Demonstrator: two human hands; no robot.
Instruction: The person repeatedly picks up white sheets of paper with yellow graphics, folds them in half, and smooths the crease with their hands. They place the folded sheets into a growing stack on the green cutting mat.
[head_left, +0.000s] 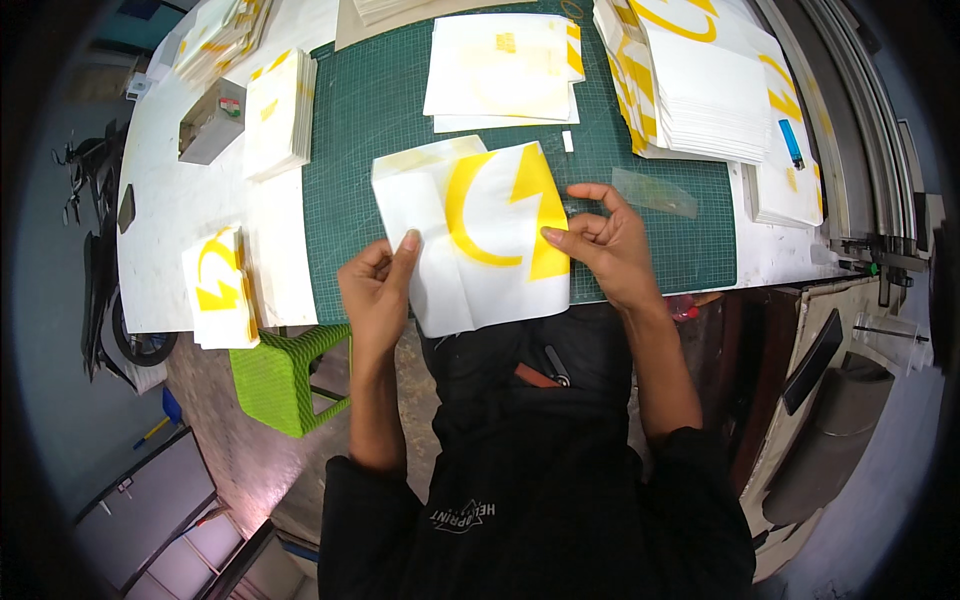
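A white paper bag [500, 285] with a bold yellow print is held up over the near edge of the green cutting mat [345, 150]. It looks flattened, with a crease down its left part and a pale fold at its far edge. My left hand [378, 285] pinches its left edge, thumb on the front face. On the right edge, my right hand [612, 245] grips the bag with the thumb in front; the index finger stretches out beyond the edge. Whatever lies behind the bag is hidden. Beyond it lie several flat white sheets [470, 85] with yellow print.
Stacks of folded bags stand at the far right [705, 100] and left [280, 115]. A small pile [215, 290] sits at the table's left edge. Also here are a blue lighter [791, 145], a grey box [212, 122], a clear plastic strip [655, 193] and a green stool [285, 385].
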